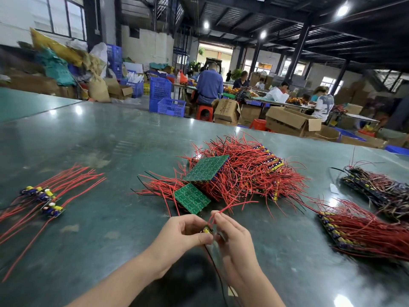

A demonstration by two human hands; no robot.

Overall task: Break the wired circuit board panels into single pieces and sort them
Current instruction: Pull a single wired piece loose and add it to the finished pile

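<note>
- A small circuit board piece (207,229), with yellow parts on top, is held between both hands just above the glossy dark green table (88,140), near its front edge.
- The left hand (184,232) is curled around the piece's left side, thumb and fingertips pinched on it.
- The right hand (230,234) is closed on the right side, and a thin red wire (230,206) is seen rising from the piece between its fingers and arching away to the right.
- A black lead and a red lead (212,262) are seen hanging from the piece down between the forearms.
- Just beyond the hands, a large tangled heap of red-wired panels (243,173) is piled on the table; 2 flat green rectangular boards lie with the solder side up, the larger board (205,168) tilted on the heap, the smaller board (192,198) lower and nearer the hands.
- To the left, well apart, a small group of single pieces (44,199) is laid out, their long straight red wires fanned across the table.
- To the right, a row of wired panels (358,235) lies with red wires swept rightwards; a darker bundle (380,191) lies beyond it.
- In the background, seated people (209,85), cardboard boxes (287,122) and blue slatted plastic crates (163,100) are seen.
</note>
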